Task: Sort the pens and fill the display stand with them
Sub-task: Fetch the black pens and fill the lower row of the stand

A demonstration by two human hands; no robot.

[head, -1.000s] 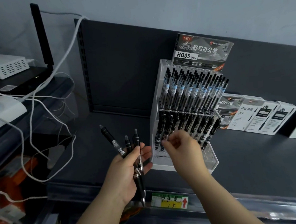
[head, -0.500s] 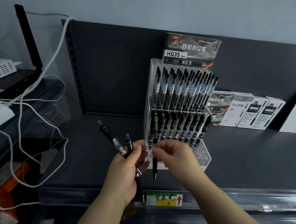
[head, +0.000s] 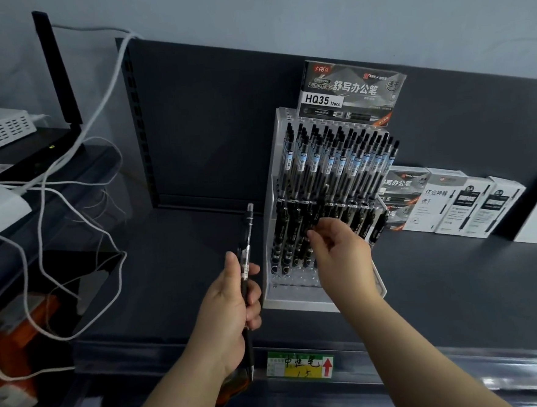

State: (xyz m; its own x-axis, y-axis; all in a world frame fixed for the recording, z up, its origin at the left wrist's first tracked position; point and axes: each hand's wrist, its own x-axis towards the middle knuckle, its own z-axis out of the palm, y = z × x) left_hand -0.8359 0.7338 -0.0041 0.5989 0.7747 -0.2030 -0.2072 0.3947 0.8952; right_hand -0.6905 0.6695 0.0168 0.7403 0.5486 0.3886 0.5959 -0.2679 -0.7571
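Dark grey shelving (head: 178,292) runs along a pale wall, with a dark back panel (head: 210,121) rising behind it. Toward the middle of the shelf, close to its front edge, stands a white tiered display stand (head: 302,302), its upper row packed with black pens (head: 337,163) and topped by a card header marked HQ35 (head: 351,92).

The person's left hand (head: 233,310) is out over the front edge of the shelf, fingers wrapped around a single black click pen (head: 245,262) held almost upright, its clear push-button end at the top. The right hand (head: 344,258) is up against the lower row of the stand, thumb and fingers pinched together among the dark pen bodies there; I cannot tell whether they grip a pen.

Just behind the stand toward the shelf's right end, white pen boxes (head: 464,208) lie in a row against the back panel. A green-and-yellow price label (head: 299,364) with a red arrow sits in the shelf's front rail. Off the shelf's left end, white cables (head: 77,172) trail from a black router (head: 35,153).
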